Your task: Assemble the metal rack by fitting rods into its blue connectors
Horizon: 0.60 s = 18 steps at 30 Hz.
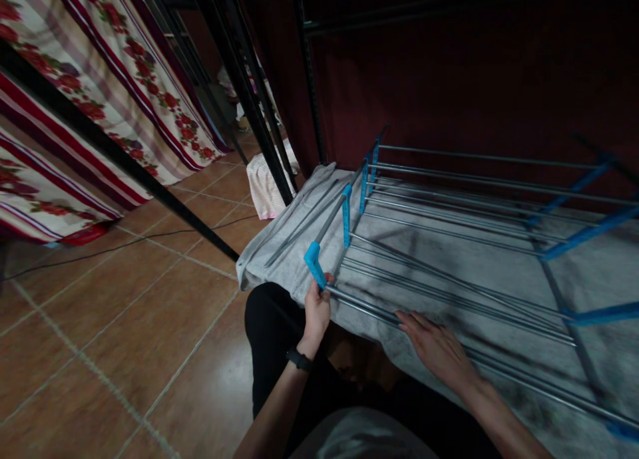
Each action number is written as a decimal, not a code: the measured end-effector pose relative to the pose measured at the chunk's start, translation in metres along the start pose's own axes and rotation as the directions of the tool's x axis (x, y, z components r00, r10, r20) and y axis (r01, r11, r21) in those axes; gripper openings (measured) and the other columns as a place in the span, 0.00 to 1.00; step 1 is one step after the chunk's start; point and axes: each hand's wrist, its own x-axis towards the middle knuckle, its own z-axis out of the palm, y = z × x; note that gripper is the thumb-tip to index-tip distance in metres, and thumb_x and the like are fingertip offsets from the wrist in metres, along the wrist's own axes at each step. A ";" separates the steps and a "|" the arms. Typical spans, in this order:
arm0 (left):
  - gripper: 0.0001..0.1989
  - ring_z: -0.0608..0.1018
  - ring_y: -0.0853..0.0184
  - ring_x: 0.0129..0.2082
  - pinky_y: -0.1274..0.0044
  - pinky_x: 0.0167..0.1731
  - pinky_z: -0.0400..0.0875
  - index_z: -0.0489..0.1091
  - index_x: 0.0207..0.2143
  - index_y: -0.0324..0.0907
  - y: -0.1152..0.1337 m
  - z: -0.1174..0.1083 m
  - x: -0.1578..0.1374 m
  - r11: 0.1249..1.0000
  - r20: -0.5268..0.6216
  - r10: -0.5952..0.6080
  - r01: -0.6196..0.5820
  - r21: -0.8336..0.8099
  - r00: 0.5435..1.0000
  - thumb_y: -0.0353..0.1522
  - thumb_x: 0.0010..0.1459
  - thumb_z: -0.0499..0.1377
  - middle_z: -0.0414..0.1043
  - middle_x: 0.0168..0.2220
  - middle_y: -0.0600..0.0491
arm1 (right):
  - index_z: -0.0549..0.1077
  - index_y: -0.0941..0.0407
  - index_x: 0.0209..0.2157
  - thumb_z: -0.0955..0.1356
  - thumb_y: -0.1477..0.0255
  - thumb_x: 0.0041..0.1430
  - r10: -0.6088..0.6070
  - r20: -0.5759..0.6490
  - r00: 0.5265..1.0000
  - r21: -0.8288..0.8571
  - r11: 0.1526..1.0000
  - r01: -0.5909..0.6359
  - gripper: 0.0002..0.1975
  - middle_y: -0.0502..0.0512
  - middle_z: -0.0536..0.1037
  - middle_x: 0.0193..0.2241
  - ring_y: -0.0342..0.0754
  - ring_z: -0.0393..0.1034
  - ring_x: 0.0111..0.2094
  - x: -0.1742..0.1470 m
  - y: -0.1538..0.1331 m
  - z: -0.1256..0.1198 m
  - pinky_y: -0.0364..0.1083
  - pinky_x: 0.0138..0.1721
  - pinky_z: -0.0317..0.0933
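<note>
Metal rack (474,238) rests on grey cloth (599,279); tiled floor (64,293) and floral curtain (100,113) lie left. Left hand (317,310): fingers closed on the rack's blue corner (313,256). Right hand (434,346): fingers extended over front rods (362,305), grip indeterminable.

Rose-patterned, red-striped cream fabric curtains (150,80) hang at left, past slim black metal posts (244,90). Brown square floor tiles (60,406) meet in pale grout. A dark maroon, flat backdrop (449,80) rises behind a grey fabric-covered surface (609,279); light is dim.
</note>
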 end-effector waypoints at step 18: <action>0.16 0.77 0.54 0.53 0.60 0.59 0.67 0.76 0.43 0.44 0.009 0.000 -0.006 0.999 -0.022 -0.045 0.046 0.025 0.999 0.31 0.50 0.58 0.79 0.48 0.46 | 0.67 0.53 0.63 0.57 0.71 0.72 0.042 -0.109 0.993 0.051 0.998 -0.036 0.22 0.60 0.77 0.54 0.52 0.73 0.53 0.005 -0.018 -0.010 0.56 0.57 0.64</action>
